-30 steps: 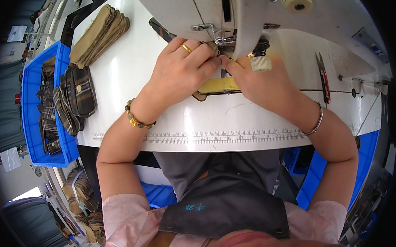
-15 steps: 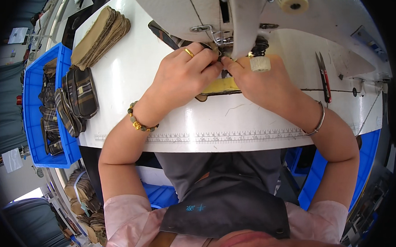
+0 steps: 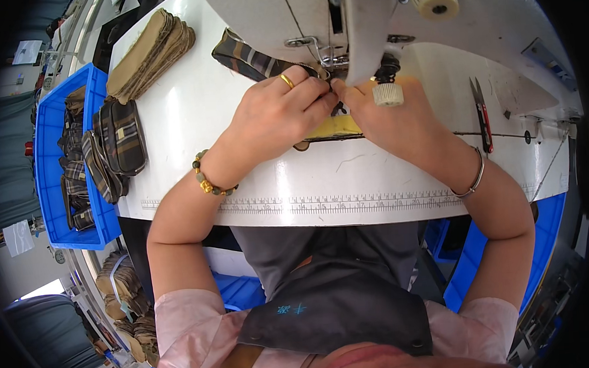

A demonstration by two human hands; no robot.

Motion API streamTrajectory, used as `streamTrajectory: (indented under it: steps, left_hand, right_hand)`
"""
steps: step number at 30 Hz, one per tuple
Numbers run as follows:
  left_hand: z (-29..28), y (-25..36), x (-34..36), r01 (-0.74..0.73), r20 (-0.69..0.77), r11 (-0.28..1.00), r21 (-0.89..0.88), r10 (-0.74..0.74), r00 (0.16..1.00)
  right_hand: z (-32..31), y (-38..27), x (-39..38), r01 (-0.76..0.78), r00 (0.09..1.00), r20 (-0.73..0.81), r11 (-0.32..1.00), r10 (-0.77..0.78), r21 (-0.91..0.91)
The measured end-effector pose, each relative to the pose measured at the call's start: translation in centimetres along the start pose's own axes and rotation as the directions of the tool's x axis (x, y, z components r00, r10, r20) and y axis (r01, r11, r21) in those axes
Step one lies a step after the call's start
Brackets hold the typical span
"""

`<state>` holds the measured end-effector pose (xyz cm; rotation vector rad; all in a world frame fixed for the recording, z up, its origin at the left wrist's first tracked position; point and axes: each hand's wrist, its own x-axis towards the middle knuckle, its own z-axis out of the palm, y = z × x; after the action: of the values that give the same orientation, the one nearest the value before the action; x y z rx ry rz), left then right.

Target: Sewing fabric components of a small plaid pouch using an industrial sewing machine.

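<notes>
Under the needle of a white sewing machine [image 3: 359, 20], a dark plaid fabric piece [image 3: 251, 58] with a zipper edge runs back and to the left. Its yellow lining or strip [image 3: 337, 126] shows below my hands, along a dark edge. My left hand [image 3: 284, 108] has its fingers bent and pinched on the fabric just in front of the presser foot [image 3: 333, 60]. Close beside it, my right hand [image 3: 387, 112] presses thumb and fingers on the same piece, partly behind the machine's cream knob [image 3: 388, 94]. The fingertips nearly meet, and the cloth between them is mostly hidden.
A stack of tan fabric pieces [image 3: 148, 55] lies at the back left. Plaid pouches [image 3: 120, 136] rest beside a blue bin [image 3: 49, 197] holding more. Red-handled thread snips [image 3: 483, 121] lie at right. A ruler strip [image 3: 349, 202] follows the table's front edge.
The plaid piece has shifted, so more of its far left part shows beyond my left hand. Both hands have moved slightly to the right, keeping their grip.
</notes>
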<state>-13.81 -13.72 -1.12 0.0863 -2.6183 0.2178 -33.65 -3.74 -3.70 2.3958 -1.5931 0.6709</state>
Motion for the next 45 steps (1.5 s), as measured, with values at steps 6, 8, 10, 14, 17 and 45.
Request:
streamTrajectory:
  steps: [6, 8, 10, 14, 17, 45]
  left_hand:
    - [-0.2, -0.1, 0.3, 0.024, -0.09, 1.0, 0.01, -0.023, 0.996]
    - [-0.9, 0.2, 0.6, 0.117, -0.076, 0.991, 0.062, -0.112, 0.991]
    - [-1.1, 0.0, 0.2, 0.209, -0.064, 0.971, 0.118, -0.203, 0.977]
    - [-0.7, -0.5, -0.4, 0.074, -0.028, 0.992, 0.103, -0.071, 0.997]
    - [-1.0, 0.2, 0.3, 0.006, 0.012, 0.989, 0.149, -0.007, 1.0]
    - [-1.4, 1.1, 0.3, 0.036, 0.152, 0.979, 0.201, -0.068, 0.986]
  right_hand:
    - [0.2, 0.3, -0.1, 0.002, 1.0, 0.0, 1.0, -0.002, 0.005]
    - [0.2, 0.4, -0.1, -0.002, 1.0, -0.013, 1.0, 0.002, -0.004]
    - [0.0, 0.4, 0.0, 0.017, 1.0, -0.006, 1.0, -0.017, -0.01]
    - [-0.1, 0.5, -0.1, 0.032, 0.999, 0.016, 0.999, -0.032, -0.012]
    - [-0.1, 0.5, -0.1, 0.023, 0.998, 0.053, 0.999, -0.021, -0.029]
    - [-0.3, -0.2, -0.2, 0.01, 0.999, 0.053, 0.999, -0.009, -0.033]
